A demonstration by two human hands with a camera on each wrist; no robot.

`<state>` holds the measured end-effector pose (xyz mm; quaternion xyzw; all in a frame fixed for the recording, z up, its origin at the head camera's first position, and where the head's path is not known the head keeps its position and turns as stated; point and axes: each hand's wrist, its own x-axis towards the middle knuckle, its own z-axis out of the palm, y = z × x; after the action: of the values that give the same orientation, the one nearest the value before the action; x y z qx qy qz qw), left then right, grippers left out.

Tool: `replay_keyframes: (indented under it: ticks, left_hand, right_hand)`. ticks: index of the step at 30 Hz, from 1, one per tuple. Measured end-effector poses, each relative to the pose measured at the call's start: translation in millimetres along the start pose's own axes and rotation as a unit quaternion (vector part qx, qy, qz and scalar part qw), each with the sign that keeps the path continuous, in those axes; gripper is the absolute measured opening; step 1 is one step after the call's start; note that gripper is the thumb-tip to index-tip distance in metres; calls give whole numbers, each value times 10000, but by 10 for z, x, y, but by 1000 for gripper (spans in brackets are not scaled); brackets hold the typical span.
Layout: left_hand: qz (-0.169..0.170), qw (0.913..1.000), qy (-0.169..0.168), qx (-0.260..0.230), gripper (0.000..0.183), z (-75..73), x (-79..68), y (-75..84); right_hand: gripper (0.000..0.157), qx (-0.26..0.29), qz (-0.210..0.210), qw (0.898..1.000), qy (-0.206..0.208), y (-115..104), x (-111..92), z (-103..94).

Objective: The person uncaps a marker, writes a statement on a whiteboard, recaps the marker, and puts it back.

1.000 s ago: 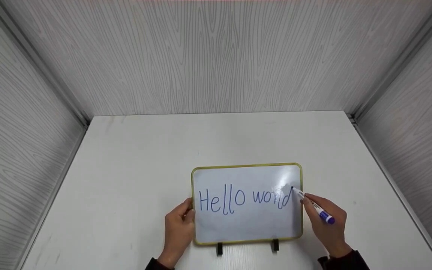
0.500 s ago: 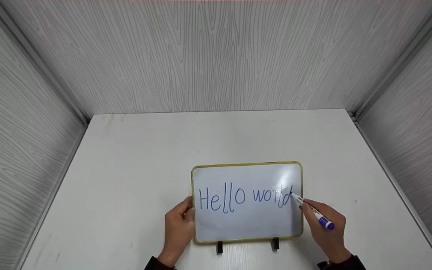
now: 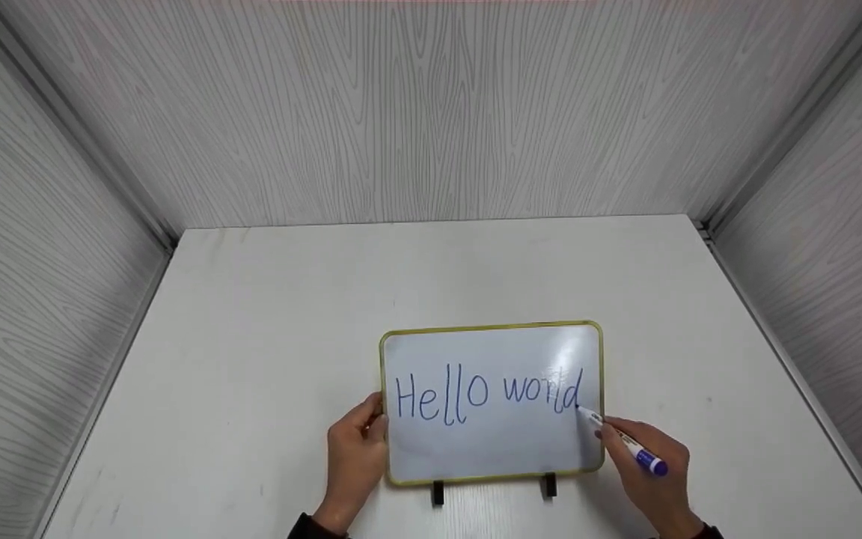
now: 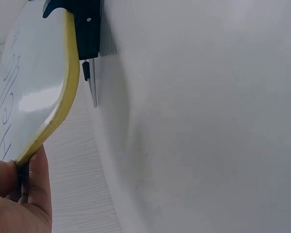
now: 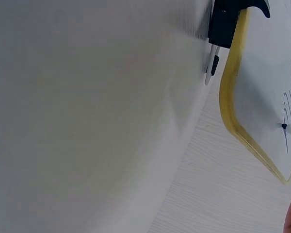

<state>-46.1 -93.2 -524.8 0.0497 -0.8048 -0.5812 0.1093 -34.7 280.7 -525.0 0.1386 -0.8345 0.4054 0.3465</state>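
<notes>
A small whiteboard [image 3: 491, 453] with a yellow frame stands tilted on the table, bearing "Hello world" in blue handwriting. My left hand [image 3: 356, 453] grips its left edge; in the left wrist view the thumb lies on the front and fingers [image 4: 39, 179] reach behind. My right hand [image 3: 652, 468] pinches a white marker [image 3: 631, 446] with a blue end. The marker's dark tip [image 5: 284, 125] touches the board at the foot of the "d". Only a sliver of the right hand shows in the right wrist view.
Black stand feet [image 3: 438, 492] hold the board's lower edge; in the left wrist view a black clip [image 4: 88, 29] grips the frame. The white table [image 3: 251, 337] is bounded by grey wood-grain panels [image 3: 431, 112] at the back and sides.
The right hand and marker have moved down along the right side of the "d", leaving a blue vertical stroke. My left hand keeps its grip on the board's edge.
</notes>
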Motion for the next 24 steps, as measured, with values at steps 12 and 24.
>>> replay_keyframes:
  ticks: [12,24]
  left_hand:
    - [-203,9998,12,-68,43,4,8,11]
    - [-67,9999,38,-109,42,-3,3,3]
  right_hand:
    - [23,451,706,9956,424,-132,122,-101]
    - [25,254,240,9985,429,-34,304,-57]
